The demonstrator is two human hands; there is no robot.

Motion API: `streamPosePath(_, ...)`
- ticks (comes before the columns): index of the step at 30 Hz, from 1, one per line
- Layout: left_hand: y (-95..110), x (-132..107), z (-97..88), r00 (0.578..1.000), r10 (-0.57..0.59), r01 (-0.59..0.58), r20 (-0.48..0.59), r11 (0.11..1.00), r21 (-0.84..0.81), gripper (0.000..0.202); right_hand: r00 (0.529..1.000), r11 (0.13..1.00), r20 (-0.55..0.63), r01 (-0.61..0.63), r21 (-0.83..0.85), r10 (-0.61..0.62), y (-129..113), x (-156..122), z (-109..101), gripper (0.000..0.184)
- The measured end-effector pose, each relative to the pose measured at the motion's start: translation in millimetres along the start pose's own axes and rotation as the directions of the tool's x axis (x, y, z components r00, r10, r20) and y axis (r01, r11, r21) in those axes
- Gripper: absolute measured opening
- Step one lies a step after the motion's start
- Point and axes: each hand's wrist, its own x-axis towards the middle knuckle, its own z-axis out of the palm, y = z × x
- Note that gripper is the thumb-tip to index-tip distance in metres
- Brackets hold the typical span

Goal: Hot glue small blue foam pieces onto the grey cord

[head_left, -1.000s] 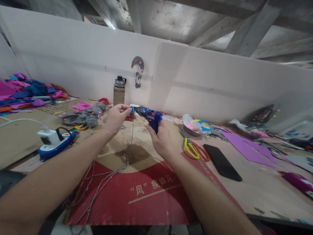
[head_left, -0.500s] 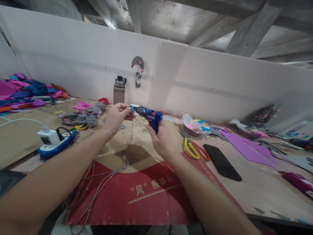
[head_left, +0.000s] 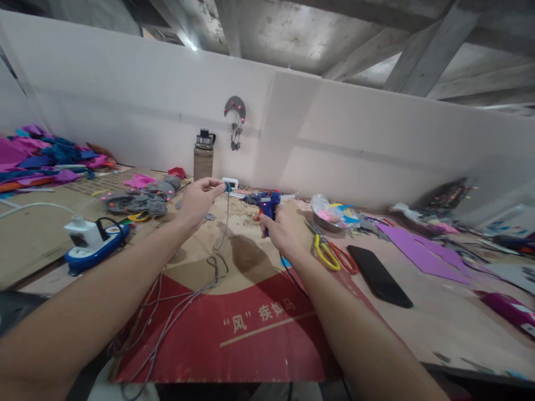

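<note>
Between the thumb and fingertips of my left hand (head_left: 203,199) is a small blue felt piece (head_left: 228,187). A grey cord (head_left: 228,220) hangs from it down to loose loops on the red and tan cardboard (head_left: 200,345). My right hand (head_left: 282,228) is wrapped round the handle of a blue glue gun (head_left: 267,201). Its nozzle points left and stands apart from the blue piece. A black cable (head_left: 292,275) runs down beneath my right wrist.
Yellow and red-handled scissors (head_left: 328,253) and a black phone (head_left: 379,277) lie right. Behind them stands a metal bowl (head_left: 330,224) of scraps. A bottle (head_left: 203,156) stands by the wall. Grey felt pieces (head_left: 137,200) and a blue power strip (head_left: 96,250) are left.
My right hand has drawn the glue gun down and right, away from the blue felt piece. My left hand has barely moved, and the cord now hangs in a different curve.
</note>
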Motion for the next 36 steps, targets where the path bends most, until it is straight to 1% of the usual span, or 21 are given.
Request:
streamPosePath(2,-1.4,-0.8,1.6,0.999,0.01,-0.009,0.048,1.0,-0.027,0.015,0.99,0.992,0.096,-0.099,-0.082,0.107,7.9,4.9,-2.3,0.018)
streamPosePath(3,-1.7,-1.7,2.4,0.998,0.015,-0.013,0.066,1.0,-0.028,0.014,0.981,0.979,0.123,-0.127,-0.16,0.147,11.5,6.7,-4.1,0.018)
streamPosePath(5,-1.0,-4.2,3.8,0.996,0.025,-0.024,0.091,1.0,-0.002,0.016,0.979,0.91,0.098,-0.126,-0.396,0.178,16.5,8.5,-8.9,0.017)
streamPosePath(7,1.1,-7.5,4.8,0.992,0.036,-0.041,0.122,0.998,0.041,0.018,0.99,0.791,0.014,-0.101,-0.604,0.138,17.0,8.0,-14.5,0.017)
streamPosePath(8,2.6,-9.3,5.3,0.99,0.041,-0.05,0.136,0.997,0.064,0.019,0.996,0.743,-0.044,-0.092,-0.663,0.084,15.0,7.0,-16.9,0.017)
streamPosePath(9,4.1,-11.1,5.8,0.988,0.044,-0.058,0.149,0.994,0.091,0.02,0.995,0.727,-0.1,-0.076,-0.683,0.011,11.6,5.7,-18.7,0.018)
streamPosePath(10,5.5,-12.9,6.4,0.986,0.047,-0.067,0.159,0.99,0.121,0.02,0.988,0.747,-0.14,-0.044,-0.663,-0.066,6.9,4.1,-19.4,0.018)
streamPosePath(11,6.9,-14.7,7.1,0.985,0.053,-0.079,0.167,0.985,0.155,0.019,0.977,0.797,-0.166,0.006,-0.604,-0.133,1.4,2.2,-18.7,0.018)
streamPosePath(12,8.0,-16.5,7.9,0.984,0.064,-0.096,0.168,0.977,0.192,0.018,0.97,0.864,-0.171,0.068,-0.499,-0.175,-4.4,0.1,-16.4,0.018)
streamPosePath(13,9.1,-18.2,8.9,0.982,0.078,-0.116,0.169,0.966,0.23,0.017,0.973,0.93,-0.149,0.116,-0.348,-0.177,-10.1,-2.3,-12.4,0.017)
streamPosePath(14,10.0,-19.9,10.0,0.981,0.096,-0.139,0.171,0.954,0.266,0.015,0.981,0.978,-0.12,0.131,-0.165,-0.152,-15.2,-4.9,-7.1,0.017)
streamPosePath(15,10.9,-21.5,11.1,0.978,0.115,-0.163,0.174,0.941,0.296,0.013,0.989,0.992,-0.087,0.12,0.03,-0.117,-19.4,-7.6,-0.9,0.017)
streamPosePath(17,13.0,-24.8,13.5,0.972,0.149,-0.205,0.183,0.918,0.341,0.01,0.997,0.934,0.008,0.066,0.351,-0.073,-25.0,-12.8,12.0,0.024)
streamPosePath(18,14.3,-26.3,14.6,0.968,0.159,-0.22,0.193,0.907,0.359,0.009,0.997,0.888,0.06,0.024,0.46,-0.058,-26.6,-15.0,17.5,0.028)
streamPosePath(20,16.8,-29.1,17.0,0.964,0.152,-0.228,0.219,0.896,0.38,0.008,0.991,0.808,0.131,-0.059,0.586,-0.022,-27.8,-17.6,24.8,0.035)
streamPosePath(21,17.8,-30.3,18.2,0.964,0.133,-0.216,0.232,0.899,0.381,0.007,0.99,0.789,0.144,-0.086,0.608,-0.003,-27.7,-17.9,26.4,0.036)
streamPosePath(23,18.5,-31.9,20.7,0.966,0.069,-0.153,0.248,0.928,0.339,0.006,0.993,0.792,0.116,-0.089,0.604,0.024,-26.6,-16.8,26.0,0.034)
streamPosePath(25,17.2,-32.5,22.9,0.965,-0.009,-0.053,0.262,0.972,0.23,0.008,0.999,0.835,0.042,-0.038,0.549,0.018,-24.7,-14.6,23.0,0.028)
streamPosePath(28,14.4,-32.0,24.9,0.951,-0.085,0.061,0.297,0.994,0.089,0.015,0.997,0.904,-0.056,0.069,0.421,-0.05,-22.8,-12.7,18.0,0.018)
streamPosePath(31,14.6,-31.2,25.1,0.941,-0.111,0.097,0.319,0.994,0.06,0.016,0.983,0.94,-0.111,0.172,0.294,-0.145,-23.1,-14.0,15.3,0.014)
streamPosePath(36,18.8,-31.2,24.3,0.941,-0.143,0.135,0.306,0.99,0.048,0.012,0.967,0.962,-0.099,0.246,0.113,-0.236,-23.8,-18.1,14.3,0.014)
